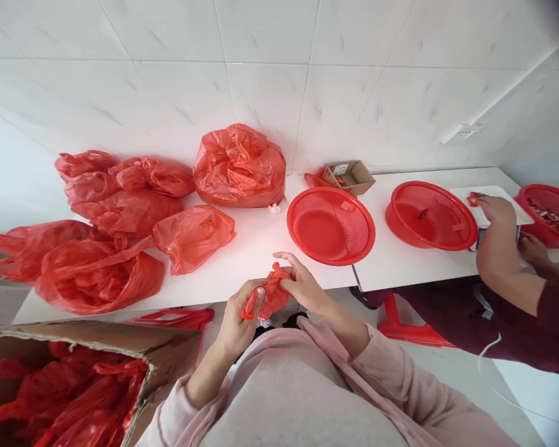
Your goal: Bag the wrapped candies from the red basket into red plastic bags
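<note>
Between my hands, just off the table's front edge, is a red plastic bag [276,298] bunched up at its top. My left hand [243,310] is closed on one side of the bunched plastic, thumb on top. On the other side my right hand [305,282] pinches the plastic, its index finger stretched out. What the bag holds, if anything, cannot be made out. Beyond my hands lies another red plastic bag [195,239] on the white table [261,248]. A red perforated basket [330,226] stands to the right, with nothing visible inside.
Several filled red bags [130,198] crowd the left, and a large one [240,167] stands against the wall. A cardboard carton [65,397] of red bags is at lower left. At right, a co-worker's hand [496,208] holds a small red packet beside another basket [431,217].
</note>
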### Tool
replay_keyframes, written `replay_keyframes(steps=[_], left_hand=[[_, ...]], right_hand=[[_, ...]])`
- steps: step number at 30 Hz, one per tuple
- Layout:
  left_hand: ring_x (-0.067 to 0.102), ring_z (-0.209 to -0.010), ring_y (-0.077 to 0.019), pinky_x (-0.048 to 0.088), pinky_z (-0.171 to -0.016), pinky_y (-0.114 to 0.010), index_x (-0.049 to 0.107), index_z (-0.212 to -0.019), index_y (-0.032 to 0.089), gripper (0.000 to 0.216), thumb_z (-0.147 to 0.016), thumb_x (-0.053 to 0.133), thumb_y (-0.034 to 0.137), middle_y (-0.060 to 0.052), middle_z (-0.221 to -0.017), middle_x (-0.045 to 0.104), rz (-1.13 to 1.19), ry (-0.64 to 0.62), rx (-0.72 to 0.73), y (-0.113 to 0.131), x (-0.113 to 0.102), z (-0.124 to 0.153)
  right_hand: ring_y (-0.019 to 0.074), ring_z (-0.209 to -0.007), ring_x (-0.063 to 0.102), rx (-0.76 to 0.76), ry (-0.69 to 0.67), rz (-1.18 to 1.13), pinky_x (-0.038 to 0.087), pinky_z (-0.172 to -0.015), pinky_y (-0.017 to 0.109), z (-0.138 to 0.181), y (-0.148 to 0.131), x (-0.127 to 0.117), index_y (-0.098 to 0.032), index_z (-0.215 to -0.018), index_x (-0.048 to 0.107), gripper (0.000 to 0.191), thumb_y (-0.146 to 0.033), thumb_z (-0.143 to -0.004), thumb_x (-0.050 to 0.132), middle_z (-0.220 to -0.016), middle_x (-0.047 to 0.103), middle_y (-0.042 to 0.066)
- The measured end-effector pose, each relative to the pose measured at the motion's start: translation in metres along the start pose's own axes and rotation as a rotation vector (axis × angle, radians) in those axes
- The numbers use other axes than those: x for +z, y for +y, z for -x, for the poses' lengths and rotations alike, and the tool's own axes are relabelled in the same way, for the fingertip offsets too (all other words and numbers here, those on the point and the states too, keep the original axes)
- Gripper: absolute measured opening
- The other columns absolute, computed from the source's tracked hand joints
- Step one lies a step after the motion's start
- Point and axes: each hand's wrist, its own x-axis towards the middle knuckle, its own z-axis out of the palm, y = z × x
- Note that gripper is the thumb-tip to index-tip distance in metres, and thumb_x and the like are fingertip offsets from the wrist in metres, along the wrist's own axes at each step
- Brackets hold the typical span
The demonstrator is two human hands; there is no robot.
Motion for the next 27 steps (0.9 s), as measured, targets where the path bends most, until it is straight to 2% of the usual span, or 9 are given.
replay_keyframes(steps=[2, 5, 10, 15, 17, 20, 23, 25, 27], left_hand=[[0.058, -0.084, -0.0169, 0.045, -0.078, -0.03, 0.061, -0.109, 0.019, 0.033, -0.1, 0.036, 0.039, -0.006, -0.094, 0.064, -0.028, 0.018, 0.058, -0.001, 0.001, 0.002], [0.059, -0.091, -0.018, 0.046, -0.081, -0.031, 0.062, -0.097, 0.019, 0.029, -0.099, 0.038, 0.034, -0.008, -0.103, 0.065, -0.11, -0.015, 0.213, -0.001, 0.002, 0.001], [0.058, -0.093, -0.0183, 0.045, -0.084, -0.032, 0.061, -0.099, 0.02, 0.022, -0.098, 0.04, 0.027, -0.007, -0.105, 0.067, -0.182, -0.092, 0.413, 0.003, 0.007, 0.0], [0.056, -0.082, -0.0164, 0.046, -0.076, -0.03, 0.059, -0.093, 0.019, 0.027, -0.1, 0.036, 0.03, -0.005, -0.089, 0.063, -0.12, -0.123, 0.23, 0.002, 0.006, 0.005], [0.055, -0.083, -0.0166, 0.046, -0.078, -0.031, 0.058, -0.084, 0.018, 0.031, -0.1, 0.035, 0.032, -0.006, -0.086, 0.06, -0.079, -0.134, 0.183, 0.001, 0.006, 0.005], [0.051, -0.108, -0.0208, 0.043, -0.094, -0.034, 0.058, -0.073, 0.017, 0.036, -0.098, 0.039, 0.034, -0.01, -0.108, 0.055, -0.005, -0.066, 0.209, 0.004, 0.007, 0.001], [0.042, -0.125, -0.0238, 0.036, -0.106, -0.037, 0.059, -0.072, 0.016, 0.037, -0.098, 0.041, 0.035, -0.011, -0.13, 0.047, 0.134, -0.066, 0.206, 0.008, 0.01, -0.006], [0.05, -0.115, -0.0216, 0.039, -0.1, -0.036, 0.057, -0.075, 0.016, 0.036, -0.099, 0.039, 0.037, -0.011, -0.124, 0.053, 0.224, -0.157, 0.139, 0.009, 0.011, -0.01], [0.054, -0.088, -0.0161, 0.044, -0.083, -0.03, 0.052, -0.073, 0.017, 0.037, -0.099, 0.038, 0.039, -0.007, -0.096, 0.06, 0.27, -0.236, 0.057, 0.009, 0.013, -0.013]], right_hand=[[0.0128, -0.07, 0.055, 0.068, -0.106, -0.169, 0.04, -0.06, 0.024, -0.001, -0.004, -0.006, -0.024, -0.127, 0.05, 0.049, -0.032, -0.079, 0.059, -0.089, 0.063, 0.0], [0.0116, -0.062, 0.05, 0.203, -0.109, -0.322, 0.036, -0.054, 0.024, -0.004, -0.004, -0.009, -0.021, -0.113, 0.061, 0.039, -0.046, -0.084, 0.055, -0.081, 0.062, 0.001], [0.0137, -0.069, 0.054, 0.197, -0.257, -0.215, 0.042, -0.064, 0.026, -0.01, 0.001, -0.007, -0.017, -0.082, 0.068, 0.026, -0.042, -0.077, 0.068, -0.078, 0.064, 0.001], [0.0142, -0.082, 0.056, -0.214, 0.134, 0.114, 0.044, -0.076, 0.027, -0.011, -0.015, -0.013, -0.02, -0.081, 0.07, 0.019, -0.039, -0.078, 0.07, -0.09, 0.064, 0.002], [0.0136, -0.081, 0.058, -0.322, 0.158, 0.079, 0.045, -0.074, 0.027, -0.009, -0.024, -0.011, -0.021, -0.084, 0.068, 0.017, -0.039, -0.083, 0.066, -0.089, 0.064, 0.002], [0.0115, -0.063, 0.057, -0.338, 0.062, -0.044, 0.045, -0.061, 0.025, -0.005, -0.032, -0.003, -0.022, -0.09, 0.064, 0.018, -0.04, -0.089, 0.059, -0.073, 0.062, -0.002], [0.0101, -0.055, 0.053, -0.344, 0.145, -0.045, 0.044, -0.055, 0.024, -0.005, -0.034, 0.001, -0.021, -0.089, 0.061, 0.017, -0.039, -0.088, 0.06, -0.065, 0.057, -0.004], [0.0096, -0.055, 0.052, -0.354, 0.26, -0.032, 0.044, -0.054, 0.023, -0.008, -0.034, -0.001, -0.021, -0.086, 0.06, 0.016, -0.036, -0.084, 0.064, -0.066, 0.058, -0.004], [0.0094, -0.054, 0.051, -0.355, 0.342, -0.047, 0.044, -0.051, 0.023, -0.013, -0.035, -0.005, -0.02, -0.082, 0.06, 0.017, -0.035, -0.08, 0.068, -0.068, 0.059, -0.003]])
